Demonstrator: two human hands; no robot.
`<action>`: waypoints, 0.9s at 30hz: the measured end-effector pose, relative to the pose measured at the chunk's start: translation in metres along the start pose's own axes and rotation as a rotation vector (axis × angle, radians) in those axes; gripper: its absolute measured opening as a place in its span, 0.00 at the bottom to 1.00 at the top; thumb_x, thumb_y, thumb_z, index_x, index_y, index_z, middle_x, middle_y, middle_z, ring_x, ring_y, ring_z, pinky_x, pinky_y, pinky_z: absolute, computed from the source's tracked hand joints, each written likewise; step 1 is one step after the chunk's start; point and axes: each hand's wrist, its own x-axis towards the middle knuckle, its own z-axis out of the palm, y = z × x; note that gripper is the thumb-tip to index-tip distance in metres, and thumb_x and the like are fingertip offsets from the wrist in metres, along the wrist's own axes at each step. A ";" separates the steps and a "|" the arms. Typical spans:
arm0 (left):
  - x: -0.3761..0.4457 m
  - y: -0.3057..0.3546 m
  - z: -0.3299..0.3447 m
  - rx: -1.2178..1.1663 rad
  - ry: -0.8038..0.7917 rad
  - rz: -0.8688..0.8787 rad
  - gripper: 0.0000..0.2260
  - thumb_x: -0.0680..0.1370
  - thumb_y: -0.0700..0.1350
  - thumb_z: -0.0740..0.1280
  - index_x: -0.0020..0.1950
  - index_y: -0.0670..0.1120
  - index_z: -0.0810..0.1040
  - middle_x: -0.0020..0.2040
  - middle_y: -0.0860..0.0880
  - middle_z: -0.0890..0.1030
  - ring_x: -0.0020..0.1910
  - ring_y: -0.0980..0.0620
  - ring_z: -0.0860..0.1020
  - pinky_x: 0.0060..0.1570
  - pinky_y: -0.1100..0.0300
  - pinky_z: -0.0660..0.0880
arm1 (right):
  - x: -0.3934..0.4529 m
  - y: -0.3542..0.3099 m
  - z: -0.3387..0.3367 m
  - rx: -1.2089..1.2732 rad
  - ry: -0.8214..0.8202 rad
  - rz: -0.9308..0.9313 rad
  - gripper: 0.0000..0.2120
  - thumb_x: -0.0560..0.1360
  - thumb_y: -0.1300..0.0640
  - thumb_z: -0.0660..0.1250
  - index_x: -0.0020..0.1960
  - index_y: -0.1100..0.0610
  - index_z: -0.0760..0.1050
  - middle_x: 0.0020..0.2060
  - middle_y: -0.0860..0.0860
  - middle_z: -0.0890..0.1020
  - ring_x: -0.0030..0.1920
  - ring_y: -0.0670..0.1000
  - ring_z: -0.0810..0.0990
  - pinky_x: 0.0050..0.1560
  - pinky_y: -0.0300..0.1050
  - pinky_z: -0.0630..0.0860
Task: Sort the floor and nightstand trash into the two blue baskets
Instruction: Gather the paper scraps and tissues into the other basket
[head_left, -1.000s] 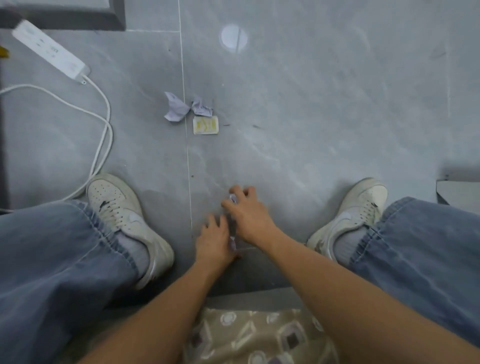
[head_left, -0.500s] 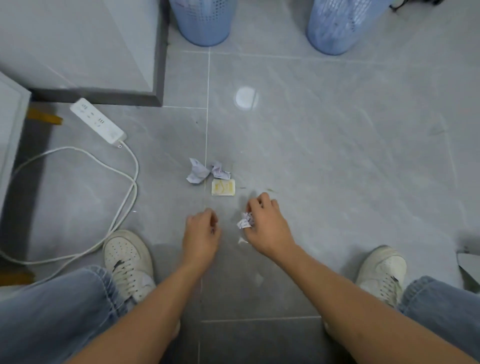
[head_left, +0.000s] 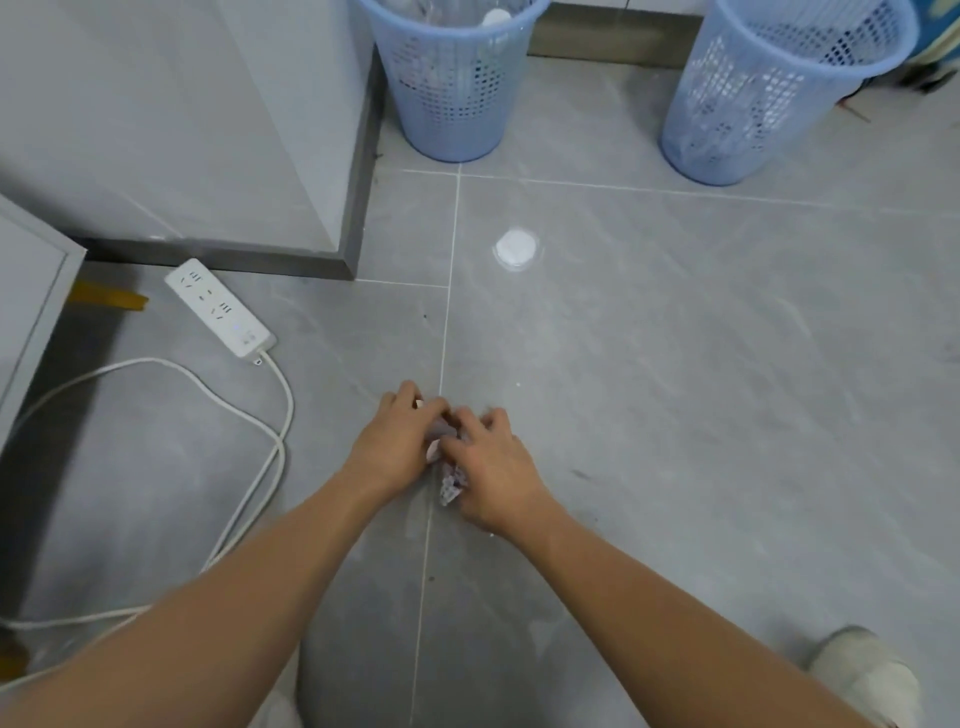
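Gathering crumpled paper scraps (head_left: 451, 480) on floor, left hand (head_left: 393, 446) and right hand (head_left: 492, 470) both pinching them

Crumpled paper scraps (head_left: 448, 470) on floor; two blue baskets (head_left: 453, 78) upright beyond.

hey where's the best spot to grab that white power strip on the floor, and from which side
Judging by its pose, grip the white power strip across its two long edges near the middle, coming down from above. It lies flat, sockets up, a slim bar running diagonally, so the narrow width suits a pinch. Its white cable leaves the nearer end; avoid that end.
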 end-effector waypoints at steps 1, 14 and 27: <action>-0.002 -0.002 0.003 0.005 0.024 0.007 0.12 0.76 0.46 0.68 0.59 0.51 0.76 0.55 0.46 0.71 0.55 0.42 0.71 0.47 0.47 0.77 | -0.005 0.003 0.001 0.024 0.027 0.024 0.25 0.66 0.56 0.73 0.62 0.49 0.72 0.61 0.52 0.71 0.53 0.60 0.68 0.38 0.53 0.77; 0.029 0.106 -0.026 -0.406 0.342 0.120 0.05 0.74 0.46 0.71 0.41 0.55 0.77 0.37 0.56 0.80 0.39 0.58 0.79 0.40 0.58 0.72 | -0.089 0.106 -0.034 0.397 0.375 0.459 0.11 0.67 0.56 0.71 0.45 0.50 0.71 0.45 0.45 0.72 0.40 0.51 0.77 0.40 0.46 0.76; 0.226 0.286 -0.153 -0.591 0.481 0.224 0.05 0.73 0.43 0.74 0.44 0.50 0.79 0.38 0.52 0.82 0.37 0.49 0.80 0.36 0.47 0.79 | 0.037 0.285 -0.328 0.472 0.888 0.597 0.16 0.62 0.66 0.74 0.40 0.52 0.72 0.41 0.48 0.76 0.38 0.46 0.73 0.37 0.44 0.69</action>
